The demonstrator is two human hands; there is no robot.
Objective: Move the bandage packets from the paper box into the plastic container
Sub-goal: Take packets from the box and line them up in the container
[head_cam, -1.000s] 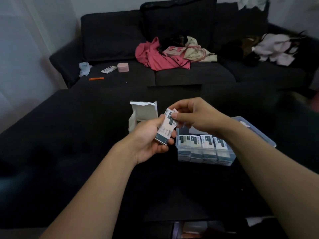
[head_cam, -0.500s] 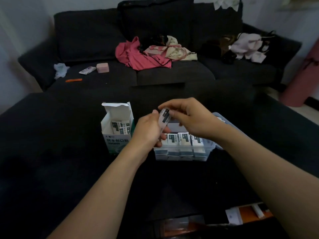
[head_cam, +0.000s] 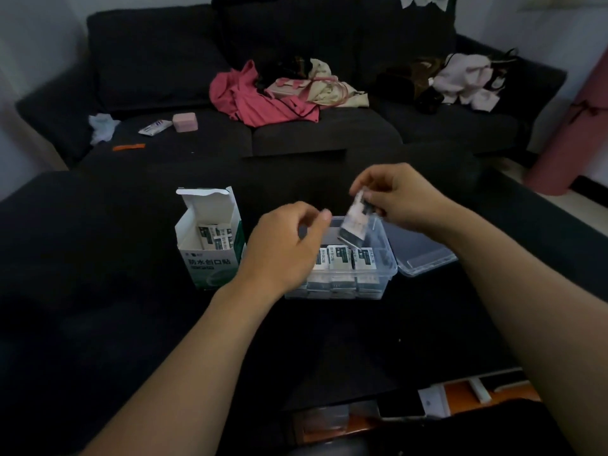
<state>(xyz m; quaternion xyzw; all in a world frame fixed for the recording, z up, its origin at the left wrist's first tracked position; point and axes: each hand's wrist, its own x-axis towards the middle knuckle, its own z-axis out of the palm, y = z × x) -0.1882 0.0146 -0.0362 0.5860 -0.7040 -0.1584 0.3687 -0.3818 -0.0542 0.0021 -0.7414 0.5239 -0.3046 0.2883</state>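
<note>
One packet (head_cam: 354, 222) pinched in your right hand (head_cam: 399, 200) above plastic container (head_cam: 388, 258); left hand (head_cam: 284, 250) loosely curled, holding nothing. Lower packet upright into free gap behind front row; more wait in paper box (head_cam: 210, 255)

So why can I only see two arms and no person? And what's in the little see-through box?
The camera sits on the person's head and looks down, so you see only their own arms. There is just this one view. The right hand pinches a small stack of bandage packets above the clear plastic container, which already has rows of packets inside. Its lid lies open beside it. The left hand holds nothing, fingers loosely curled, in front of the container. To the left stands an open paper box with a few packets left in it. Everything rests on a dark surface, with a sofa behind.
</note>
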